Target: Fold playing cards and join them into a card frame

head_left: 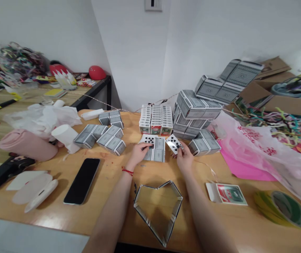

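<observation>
Pinched in my right hand (pixel 184 156) is a playing card (pixel 173 143) with black spades, tilted face toward me. My left hand (pixel 139 154) has its fingers closed at the lower edge of another spade card (pixel 148 140), which lies over grey-backed cards (pixel 159 150) laid flat side by side. Between my forearms stands a heart-shaped frame (pixel 158 214) made of folded cards, open in the middle. Just behind my hands, several card boxes (pixel 155 119) stand in rows.
Grey card-covered blocks (pixel 111 140) sit at the left, and more are stacked (pixel 199 105) at the right. A black phone (pixel 82 181), a pink roll (pixel 28 144), an opened card box (pixel 231 194), a tape roll (pixel 283 209) and pink plastic (pixel 247 154) lie around.
</observation>
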The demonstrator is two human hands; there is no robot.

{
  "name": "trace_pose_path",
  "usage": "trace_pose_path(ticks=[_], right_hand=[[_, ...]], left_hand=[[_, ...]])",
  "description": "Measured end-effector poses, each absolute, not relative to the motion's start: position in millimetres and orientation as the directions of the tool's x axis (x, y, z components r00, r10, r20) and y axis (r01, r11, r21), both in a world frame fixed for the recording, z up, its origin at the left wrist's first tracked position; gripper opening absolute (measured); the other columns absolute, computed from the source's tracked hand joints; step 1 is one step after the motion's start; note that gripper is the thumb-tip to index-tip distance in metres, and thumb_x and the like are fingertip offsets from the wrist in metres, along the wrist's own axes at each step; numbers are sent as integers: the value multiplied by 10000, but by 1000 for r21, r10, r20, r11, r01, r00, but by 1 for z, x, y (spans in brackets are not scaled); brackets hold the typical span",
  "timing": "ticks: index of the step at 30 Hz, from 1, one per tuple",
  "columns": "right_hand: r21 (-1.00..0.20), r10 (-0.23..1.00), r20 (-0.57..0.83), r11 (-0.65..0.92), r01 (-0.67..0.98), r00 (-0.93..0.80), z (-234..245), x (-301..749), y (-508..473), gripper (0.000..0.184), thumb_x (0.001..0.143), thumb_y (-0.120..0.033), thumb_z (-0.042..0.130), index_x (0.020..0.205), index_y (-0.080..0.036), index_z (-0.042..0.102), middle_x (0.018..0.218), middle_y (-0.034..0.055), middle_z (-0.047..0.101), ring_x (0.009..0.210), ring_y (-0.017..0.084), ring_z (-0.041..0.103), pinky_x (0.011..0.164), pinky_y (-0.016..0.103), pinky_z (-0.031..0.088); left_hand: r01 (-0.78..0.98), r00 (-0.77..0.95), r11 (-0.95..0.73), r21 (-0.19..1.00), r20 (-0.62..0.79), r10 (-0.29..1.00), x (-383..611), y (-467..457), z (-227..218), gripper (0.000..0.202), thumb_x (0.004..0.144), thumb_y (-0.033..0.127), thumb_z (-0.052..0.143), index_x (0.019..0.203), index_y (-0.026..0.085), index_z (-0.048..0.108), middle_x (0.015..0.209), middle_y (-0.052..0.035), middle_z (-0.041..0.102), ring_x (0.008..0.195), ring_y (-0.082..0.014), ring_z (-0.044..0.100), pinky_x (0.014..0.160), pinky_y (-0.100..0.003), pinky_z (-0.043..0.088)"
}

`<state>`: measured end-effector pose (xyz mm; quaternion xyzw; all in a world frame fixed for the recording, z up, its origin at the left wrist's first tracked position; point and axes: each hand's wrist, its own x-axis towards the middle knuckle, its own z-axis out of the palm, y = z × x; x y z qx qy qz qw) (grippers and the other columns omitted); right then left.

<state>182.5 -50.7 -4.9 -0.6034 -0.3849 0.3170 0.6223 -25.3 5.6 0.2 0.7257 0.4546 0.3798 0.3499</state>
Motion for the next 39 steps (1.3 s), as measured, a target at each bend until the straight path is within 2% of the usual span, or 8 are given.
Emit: trace_pose_path(ticks=[5,10,13,16,21,27,33,39], right_hand=[[-997,887,37,1,77,460,-9,189,-49,431,718,-348,471,1107,-169,516,597,6,598,383,135,517,399,277,434],[-992,907,1,-51,112,422,-11,197,-48,387,685,-304,479,1036,-160,556,471,-31,537,314,127,459,321,241,353],[-988,909,19,-48,150,417,-10,201,-49,329,656,-268,492,952,-169,596,462,-34,537,323,115,441,335,230,347],[-988,904,50,-19,156,424,-8,204,-50,285,638,-239,502,889,-173,617,520,-13,580,413,131,492,398,235,390],[-987,926,31,-32,160,376,-3,211,-52,245,629,-218,510,836,-172,630,508,-16,574,432,129,485,402,227,382],[-969,971,-66,-118,218,232,1,220,-57,249,653,-246,511,864,-155,608,403,-58,481,313,96,408,298,192,301],[-973,968,-170,-195,126,185,-1,206,-58,216,675,-334,555,818,-171,545,394,-46,534,295,111,472,298,197,360],[-975,979,-57,-97,200,197,-2,195,-58,202,670,-368,582,734,-181,543,414,-58,520,285,96,446,280,191,327]], left_hand=[[434,318,-386,814,262,911,-23,4,2,227,758,140,491,909,181,656,928,-45,658,850,-136,594,798,-281,465],[452,329,-394,800,260,908,-20,1,5,204,758,178,517,912,189,651,939,-43,657,880,-146,588,835,-297,451],[437,342,-332,836,187,921,-19,-1,3,298,727,255,587,1019,200,608,925,-42,663,853,-150,602,813,-292,465],[429,363,-272,861,112,925,-19,-1,0,461,665,281,655,1108,206,554,917,-48,666,833,-157,613,783,-283,480],[394,353,-206,896,59,934,-20,1,-1,465,653,206,657,1107,189,557,887,-61,668,812,-160,618,726,-273,496],[308,415,-85,948,-54,908,-23,3,1,446,632,114,650,1071,147,577,835,-72,673,761,-155,624,687,-266,508],[180,486,-54,982,-41,873,-23,4,-4,494,647,72,622,1125,146,520,896,-79,670,813,-159,627,726,-286,514],[198,525,-125,972,2,851,-24,4,-6,484,679,100,593,1151,148,500,990,-86,644,883,-169,611,765,-304,504]])
